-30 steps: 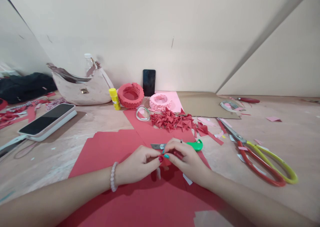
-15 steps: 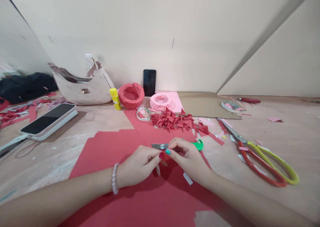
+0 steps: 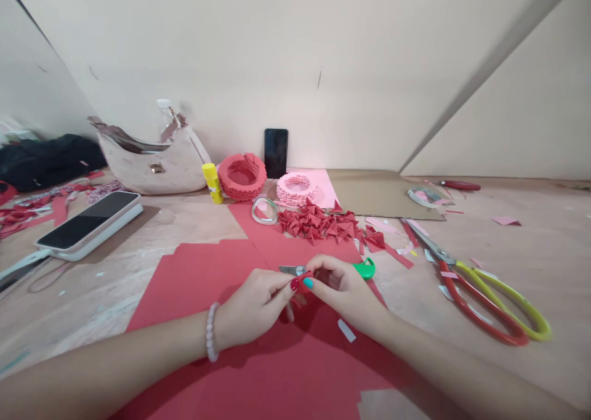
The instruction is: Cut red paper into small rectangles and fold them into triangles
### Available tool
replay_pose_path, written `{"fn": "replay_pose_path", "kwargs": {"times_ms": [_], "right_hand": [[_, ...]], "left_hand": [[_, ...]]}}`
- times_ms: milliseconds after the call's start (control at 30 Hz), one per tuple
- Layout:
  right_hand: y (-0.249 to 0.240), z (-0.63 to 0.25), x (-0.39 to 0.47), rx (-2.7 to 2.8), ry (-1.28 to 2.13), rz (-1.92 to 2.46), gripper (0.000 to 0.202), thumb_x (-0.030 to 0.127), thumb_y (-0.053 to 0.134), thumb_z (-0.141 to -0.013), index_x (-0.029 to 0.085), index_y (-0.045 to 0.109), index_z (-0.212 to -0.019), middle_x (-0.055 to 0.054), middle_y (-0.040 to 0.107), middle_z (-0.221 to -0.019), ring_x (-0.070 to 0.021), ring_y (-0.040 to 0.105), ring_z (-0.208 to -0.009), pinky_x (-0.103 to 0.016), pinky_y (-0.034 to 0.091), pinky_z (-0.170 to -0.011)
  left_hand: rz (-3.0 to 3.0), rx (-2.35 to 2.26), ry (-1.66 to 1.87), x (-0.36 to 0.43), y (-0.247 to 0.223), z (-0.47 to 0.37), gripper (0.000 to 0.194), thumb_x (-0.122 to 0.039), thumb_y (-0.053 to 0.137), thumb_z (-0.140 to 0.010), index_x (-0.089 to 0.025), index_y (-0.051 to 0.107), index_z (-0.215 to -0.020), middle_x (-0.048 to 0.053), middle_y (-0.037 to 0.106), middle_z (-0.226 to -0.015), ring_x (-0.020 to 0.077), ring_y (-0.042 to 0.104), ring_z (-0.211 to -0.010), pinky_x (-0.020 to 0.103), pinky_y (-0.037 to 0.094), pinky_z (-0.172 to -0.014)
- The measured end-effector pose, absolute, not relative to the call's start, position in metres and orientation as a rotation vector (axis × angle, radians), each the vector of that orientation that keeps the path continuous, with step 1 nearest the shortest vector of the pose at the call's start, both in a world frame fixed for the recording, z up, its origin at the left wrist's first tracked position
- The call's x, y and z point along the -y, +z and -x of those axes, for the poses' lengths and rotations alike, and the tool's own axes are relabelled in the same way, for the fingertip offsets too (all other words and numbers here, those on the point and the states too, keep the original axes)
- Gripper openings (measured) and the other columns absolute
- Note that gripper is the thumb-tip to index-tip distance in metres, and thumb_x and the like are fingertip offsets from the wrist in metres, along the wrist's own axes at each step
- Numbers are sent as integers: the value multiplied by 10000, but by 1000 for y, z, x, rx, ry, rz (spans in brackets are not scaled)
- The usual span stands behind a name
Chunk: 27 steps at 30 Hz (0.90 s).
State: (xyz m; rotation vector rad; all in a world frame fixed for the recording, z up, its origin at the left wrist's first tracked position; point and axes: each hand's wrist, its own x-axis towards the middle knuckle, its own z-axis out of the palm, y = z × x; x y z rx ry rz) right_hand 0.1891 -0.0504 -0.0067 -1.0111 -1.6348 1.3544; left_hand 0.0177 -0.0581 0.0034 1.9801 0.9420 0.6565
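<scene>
Between the fingertips of both hands is a small folded piece of red paper [image 3: 302,281]. My left hand [image 3: 258,303], with a beaded bracelet at the wrist, pinches its left side. My right hand [image 3: 348,290] pinches the right side with thumb and forefinger. Just behind the fingers lies a green-handled knife [image 3: 366,268], its blade pointing left and its middle hidden by my right hand. Under both hands spread large red sheets [image 3: 184,284]. Farther back is a heap of folded red paper triangles [image 3: 318,223].
Large scissors [image 3: 475,290] with red and yellow handles lie at the right. Behind the heap stand a red paper ring [image 3: 242,177], a pink paper ring [image 3: 296,189] and a yellow glue stick [image 3: 212,183]. A handbag [image 3: 152,161] and a phone [image 3: 90,223] are at the left.
The red paper piece now shows more plainly between the fingertips. Both hands have shifted only slightly, and the thumbs have tilted a little. The knife and other items stay where they were.
</scene>
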Motion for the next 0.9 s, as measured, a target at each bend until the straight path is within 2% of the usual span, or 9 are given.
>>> {"fn": "replay_pose_path", "kwargs": {"times_ms": [167, 467, 633, 800, 900], "right_hand": [[-7, -188, 54, 1739, 1216, 1067, 34, 201, 514, -744, 172, 500, -735, 3, 540, -676, -122, 515, -626, -248, 424, -593], [-7, -189, 54, 1798, 1130, 1080, 23, 174, 494, -750, 174, 509, -732, -2, 544, -679, -121, 504, -617, -240, 416, -579], [-3, -193, 54, 1861, 1099, 1039, 49, 207, 511, -771, 168, 538, -757, -18, 543, -725, -135, 506, -675, -256, 415, -635], [4, -196, 55, 1820, 1343, 853, 202, 251, 426, -847, 171, 545, -705, -9, 533, -701, -125, 510, -690, -252, 410, -677], [3, -197, 55, 1726, 1435, 816, 123, 253, 475, -828, 178, 536, -750, -4, 536, -725, -121, 519, -701, -250, 415, -680]], "left_hand": [[-2104, -935, 640, 60, 3, -17, 347, -188, 322, -879, -129, 553, -627, 8, 604, -598, 84, 562, -564, 157, 399, -599], [-2167, -1005, 689, 59, 1, -17, 232, -116, 398, -819, -139, 550, -646, -24, 583, -583, 66, 528, -533, 148, 371, -571], [-2106, -1067, 784, 54, 2, -14, 225, -178, 412, -829, -129, 561, -667, -15, 551, -572, 80, 499, -535, 170, 371, -560], [-2082, -996, 791, 49, 5, -11, 304, -263, 372, -859, -111, 567, -681, 15, 531, -632, 104, 467, -590, 207, 370, -593], [-2014, -924, 779, 46, 4, -11, 318, -285, 375, -860, -107, 570, -682, 19, 528, -645, 107, 460, -602, 213, 369, -604]]}}
